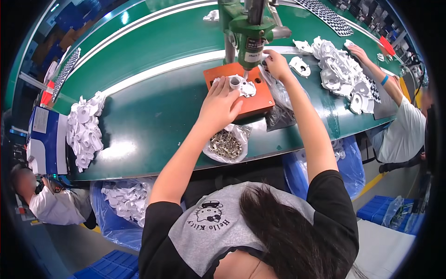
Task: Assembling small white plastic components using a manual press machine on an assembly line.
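Observation:
A white plastic part (249,89) with a round raised socket lies on an orange fixture block (258,102). Above it stands a green bench press (253,35), its thin metal tip close to the part. My left hand (217,101) rests on the block's left side, fingers stretched out against the white part, thumb apart. Beyond the block, beside the press column, my right hand (277,66) has its fingers curled at something white that I cannot make out. A clear bag of small metal pins or screws (226,145) sits in front of the block.
White parts are heaped at right (337,69) and left (85,130), beside a blue-and-white box (48,139). A clear plastic bag (281,100) lies right of the block. Blue lined bins (114,223) stand below the table edge. A co-worker's hand (358,53) touches the right heap.

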`<state>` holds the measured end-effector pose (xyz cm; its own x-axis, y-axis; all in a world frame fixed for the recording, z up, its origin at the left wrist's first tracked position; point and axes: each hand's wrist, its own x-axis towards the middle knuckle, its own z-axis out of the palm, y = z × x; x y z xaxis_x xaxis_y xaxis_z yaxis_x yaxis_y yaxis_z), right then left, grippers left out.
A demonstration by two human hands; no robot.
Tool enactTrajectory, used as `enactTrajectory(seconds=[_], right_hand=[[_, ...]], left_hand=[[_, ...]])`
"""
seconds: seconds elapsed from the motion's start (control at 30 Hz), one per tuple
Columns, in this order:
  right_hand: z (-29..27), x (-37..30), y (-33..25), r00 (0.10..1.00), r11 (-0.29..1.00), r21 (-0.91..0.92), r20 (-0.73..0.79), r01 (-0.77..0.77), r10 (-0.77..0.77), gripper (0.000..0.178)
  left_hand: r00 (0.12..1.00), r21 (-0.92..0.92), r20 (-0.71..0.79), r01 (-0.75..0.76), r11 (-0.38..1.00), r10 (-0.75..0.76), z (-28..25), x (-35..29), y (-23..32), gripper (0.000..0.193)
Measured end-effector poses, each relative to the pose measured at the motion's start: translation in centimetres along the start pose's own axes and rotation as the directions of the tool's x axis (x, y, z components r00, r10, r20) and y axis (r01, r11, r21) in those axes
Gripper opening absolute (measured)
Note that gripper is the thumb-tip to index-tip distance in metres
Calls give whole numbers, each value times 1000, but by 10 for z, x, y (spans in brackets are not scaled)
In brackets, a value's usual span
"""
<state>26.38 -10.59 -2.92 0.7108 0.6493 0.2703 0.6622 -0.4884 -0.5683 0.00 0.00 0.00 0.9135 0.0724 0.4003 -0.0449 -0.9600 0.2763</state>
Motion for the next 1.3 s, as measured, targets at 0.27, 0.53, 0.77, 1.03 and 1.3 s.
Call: enactTrajectory(seconds=[0.27,0.53,0.77,1.03,1.3], right_hand=[[-38,-52,-70,964,700,701,257,-135,-71,30],[-27,-72,-95,969,877,472,247,-94,-29,20],[-22,-70,-93,971,888,445,240,-113,3,17],[-16,-73,-90,991,862,503,133,-57,-12,13],[-15,-74,-87,989,934,355,145,-33,-21,19]], left_hand=[[990,-52,-143,-16,999,8,-1,-4,4,30],[984,-22,-177,-3,1000,-1,2,-5,4,31],[981,-45,-194,4,999,-13,3,-5,4,33],[980,-46,-197,12,999,-21,4,-5,2,33],[976,-35,-217,9,999,-17,3,-5,5,35]])
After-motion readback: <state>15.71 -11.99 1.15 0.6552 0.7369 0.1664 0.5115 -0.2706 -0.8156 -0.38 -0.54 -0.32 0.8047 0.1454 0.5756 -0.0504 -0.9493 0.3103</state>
